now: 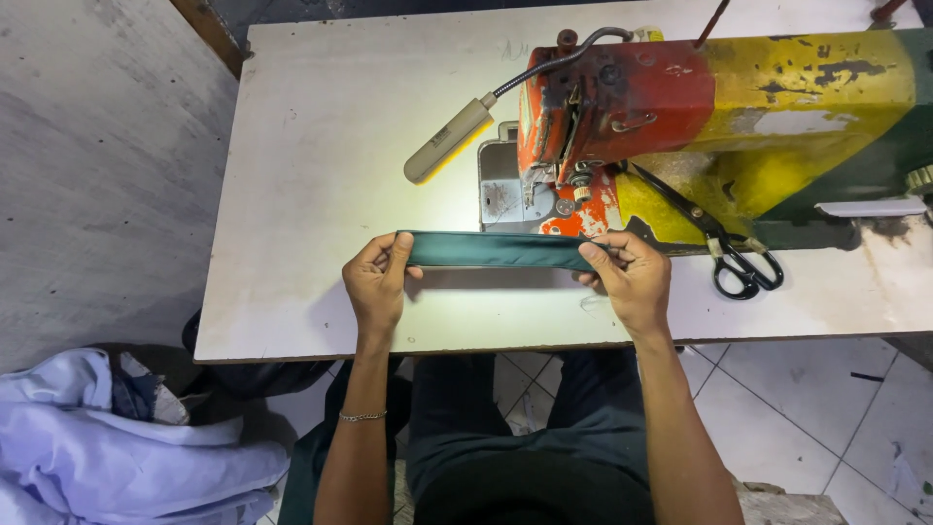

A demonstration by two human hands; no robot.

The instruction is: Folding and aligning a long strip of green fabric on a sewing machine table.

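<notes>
Held taut between 2 hands: a folded strip of dark green fabric, stretched level just above the white table, right in front of the sewing machine.

Left hand pinched shut on the strip's left end, thumb on top, fingers curled under; thin bracelet on that wrist. Right hand clamped on the right end, fingertips folded over the top edge, close to the machine's base.

Behind the strip: machine head in worn red paint, body in chipped yellow and green, needle area just above the fabric's right half. Gooseneck lamp angled down toward the table, lit, bright patch on the surface below it. Black-handled scissors lying on the machine bed, just right of the right hand, not touched.

Below the table edge: dark trousers, pale tiled floor. At lower left, a heap of light blue cloth, well apart from both hands.
</notes>
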